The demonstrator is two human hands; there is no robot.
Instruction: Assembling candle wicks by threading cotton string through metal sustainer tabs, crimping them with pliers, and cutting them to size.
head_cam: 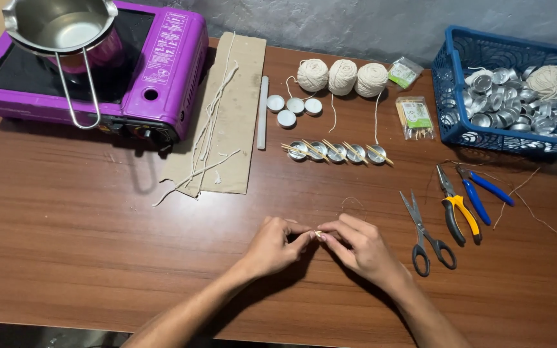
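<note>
The worktop was brown wood-grain laminate, pushed against a rough grey wall. At the far left stood a purple portable stove with a steel pouring pot on it, its wire handle hanging over the front. Beside it lay a strip of cardboard covered with cut lengths of white wick string, and just right of that a white wax stick. Further along sat four white tealights, three balls of cotton twine and a row of five small metal cups, each with a thin wooden stick across its rim. Two packets of sticks lay near a blue plastic basket full of empty metal cups, which reached the right edge of the worktop.

The near half of the worktop was mostly bare, leaving free room on either side of the arms. To the right lay scissors, yellow-handled pliers and blue-handled pliers, with loose thread around them.

The left hand and the right hand met at the centre front, just above the wood. Each grip was pinched together, fingertips clamped on a tiny pale wick tab held between the two hands; it was too small to make out more.
</note>
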